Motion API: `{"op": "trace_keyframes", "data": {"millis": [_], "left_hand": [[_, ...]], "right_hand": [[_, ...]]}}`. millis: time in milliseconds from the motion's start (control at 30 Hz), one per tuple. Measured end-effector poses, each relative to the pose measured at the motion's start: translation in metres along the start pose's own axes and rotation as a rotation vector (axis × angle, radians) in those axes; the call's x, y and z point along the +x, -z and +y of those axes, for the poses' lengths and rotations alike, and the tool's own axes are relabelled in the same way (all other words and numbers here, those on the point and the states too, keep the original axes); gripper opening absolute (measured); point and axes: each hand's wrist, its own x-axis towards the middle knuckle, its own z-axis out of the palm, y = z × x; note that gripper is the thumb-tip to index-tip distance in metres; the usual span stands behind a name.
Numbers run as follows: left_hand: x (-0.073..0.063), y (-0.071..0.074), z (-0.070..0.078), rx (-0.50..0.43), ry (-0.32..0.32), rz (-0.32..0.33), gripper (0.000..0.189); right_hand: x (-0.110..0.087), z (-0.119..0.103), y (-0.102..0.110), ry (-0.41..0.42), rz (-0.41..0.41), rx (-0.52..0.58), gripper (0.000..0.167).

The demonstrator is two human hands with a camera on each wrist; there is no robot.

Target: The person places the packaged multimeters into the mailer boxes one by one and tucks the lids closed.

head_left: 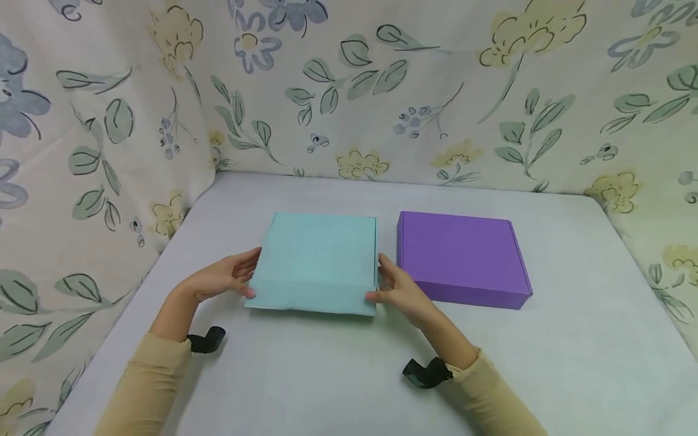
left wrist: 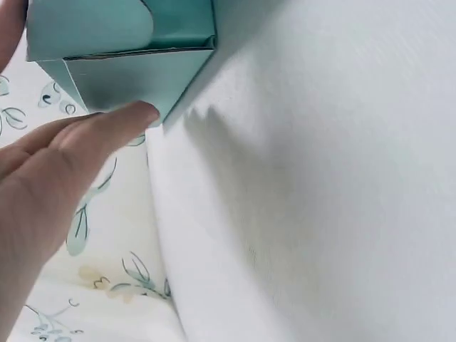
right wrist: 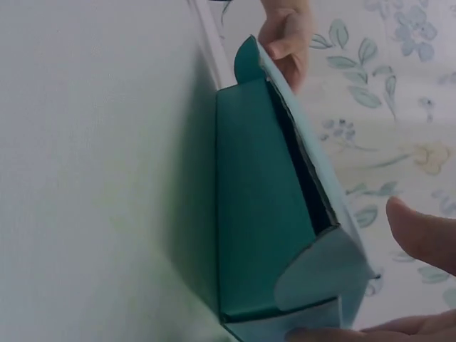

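Note:
A light teal cardboard mailer box [head_left: 319,257] lies on the table between the two hands. Its lid [right wrist: 313,153] stands slightly raised at the front, with a dark gap under it and rounded side flaps [right wrist: 310,274] outside the box. On the left side, my left hand [head_left: 218,280] touches the box wall with nearly straight fingers, its thumb at the front corner of the lid. My right hand [head_left: 406,292] is at the opposite side, fingers along the wall [right wrist: 313,317]. In the right wrist view its thumb [right wrist: 420,231] stands apart from the box.
Just right of the teal box is a closed purple box [head_left: 463,254], close to the right hand. Both stand on a white-covered table [head_left: 305,375]. A floral curtain [head_left: 349,109] hangs behind the table and along its sides. Each wrist wears a black camera mount [head_left: 207,340].

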Motion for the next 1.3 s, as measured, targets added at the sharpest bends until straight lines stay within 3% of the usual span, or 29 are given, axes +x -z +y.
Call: {"op": "trace_keyframes", "data": {"millis": [200,467,967,1300], "left_hand": [[0.008,0.004,-0.004,-0.151,-0.041,-0.027,0.116],[0.01,0.005,-0.01,-0.249,-0.094,-0.069,0.114],[0.011,0.003,-0.008,-0.28,-0.015,-0.007,0.107],[0.014,0.001,-0.008,-0.198,0.031,0.039,0.102]], "right_hand": [[0.009,0.004,-0.005,-0.028,0.033,0.078,0.104],[0.012,0.009,-0.003,-0.037,-0.002,0.12,0.109],[0.014,0.013,-0.001,-0.066,-0.019,0.172,0.108],[0.014,0.02,-0.003,-0.032,-0.008,0.141,0.107]]}}
